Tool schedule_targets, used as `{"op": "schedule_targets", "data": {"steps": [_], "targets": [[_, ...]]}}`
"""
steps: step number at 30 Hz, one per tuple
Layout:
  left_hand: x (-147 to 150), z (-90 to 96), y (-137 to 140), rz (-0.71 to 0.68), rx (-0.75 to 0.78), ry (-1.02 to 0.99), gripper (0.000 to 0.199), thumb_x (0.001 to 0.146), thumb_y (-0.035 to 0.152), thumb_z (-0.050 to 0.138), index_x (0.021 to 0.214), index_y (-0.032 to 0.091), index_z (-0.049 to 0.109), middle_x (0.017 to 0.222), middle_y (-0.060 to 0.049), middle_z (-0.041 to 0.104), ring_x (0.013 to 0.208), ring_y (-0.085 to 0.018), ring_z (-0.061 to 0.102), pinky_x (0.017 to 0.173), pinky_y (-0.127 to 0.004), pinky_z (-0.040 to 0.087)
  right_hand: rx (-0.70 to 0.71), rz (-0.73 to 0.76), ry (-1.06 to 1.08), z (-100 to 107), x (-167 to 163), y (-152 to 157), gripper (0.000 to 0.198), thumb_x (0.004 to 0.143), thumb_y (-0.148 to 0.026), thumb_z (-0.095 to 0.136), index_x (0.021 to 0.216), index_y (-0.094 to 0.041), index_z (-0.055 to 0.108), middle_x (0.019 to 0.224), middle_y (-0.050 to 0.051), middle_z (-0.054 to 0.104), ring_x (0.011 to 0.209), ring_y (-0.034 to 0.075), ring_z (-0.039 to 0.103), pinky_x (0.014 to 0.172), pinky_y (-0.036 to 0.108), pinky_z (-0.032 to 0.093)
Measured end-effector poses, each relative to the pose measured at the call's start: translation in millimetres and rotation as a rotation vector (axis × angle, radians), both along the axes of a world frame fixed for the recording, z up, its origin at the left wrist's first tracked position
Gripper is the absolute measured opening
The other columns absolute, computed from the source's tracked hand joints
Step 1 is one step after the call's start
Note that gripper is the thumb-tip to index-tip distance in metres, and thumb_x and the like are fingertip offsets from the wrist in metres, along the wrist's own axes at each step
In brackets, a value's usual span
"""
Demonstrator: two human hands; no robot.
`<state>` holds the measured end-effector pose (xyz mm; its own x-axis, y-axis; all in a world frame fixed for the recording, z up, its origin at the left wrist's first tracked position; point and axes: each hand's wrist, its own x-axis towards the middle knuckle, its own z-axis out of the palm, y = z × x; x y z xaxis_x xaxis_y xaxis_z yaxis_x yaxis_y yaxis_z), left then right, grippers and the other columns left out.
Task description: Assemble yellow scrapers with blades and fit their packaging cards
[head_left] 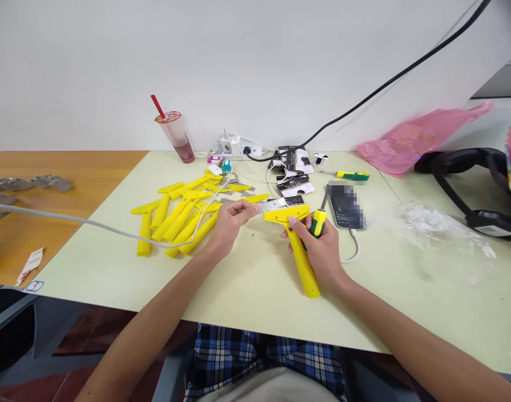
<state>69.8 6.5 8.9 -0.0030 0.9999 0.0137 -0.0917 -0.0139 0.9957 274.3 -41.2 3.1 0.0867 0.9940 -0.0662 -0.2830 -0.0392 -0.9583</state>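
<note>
My left hand [228, 226] pinches a thin metal blade [269, 206] between thumb and fingers, its far end at the wide head of a yellow scraper [302, 262]. I cannot tell whether the blade sits inside the head. My right hand [326, 250] is closed around the scraper just under its head and also holds a yellow-green screwdriver [318, 222], shaft pointing up. To the left lies a heap of yellow scraper handles [182, 215]. Loose yellow head plates [255, 198] and grey metal pieces are scattered behind my left hand.
A drink cup [176, 137] with a red straw stands near the wall beside a power strip [251, 151]. Black printed cards [295, 184], another screwdriver [351, 176], a charging phone [344, 206], clear plastic [435, 234], a pink bag [418, 139] and a black headset [468, 218] lie rightward. A cable [92, 224] crosses the handles.
</note>
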Motion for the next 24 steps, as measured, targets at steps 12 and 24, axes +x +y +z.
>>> {"op": "schedule_targets", "data": {"steps": [12,24], "targets": [[-0.4,2.1,-2.1,-0.039,0.056,-0.008,0.038,0.08,0.049,0.088,0.066,0.02,0.068,0.067,0.002,0.044,0.067,-0.013,0.034,0.066,-0.033,0.028,-0.034,-0.005,0.025,1.6,-0.9,0.6,0.057,0.079,-0.051,0.096,0.083,-0.026,0.045,0.082,-0.003,0.067,0.077,0.024,0.077,0.05,0.03,0.059],[-2.9,1.6,-2.1,-0.019,0.07,-0.007,0.037,0.083,0.045,0.087,0.067,0.019,0.066,0.068,0.002,0.044,0.069,-0.013,0.035,0.066,-0.032,0.027,-0.025,0.051,0.012,3.2,1.2,-0.7,0.06,0.073,-0.049,0.101,0.082,-0.026,0.046,0.082,-0.002,0.069,0.07,0.023,0.076,0.047,0.03,0.058]]}}
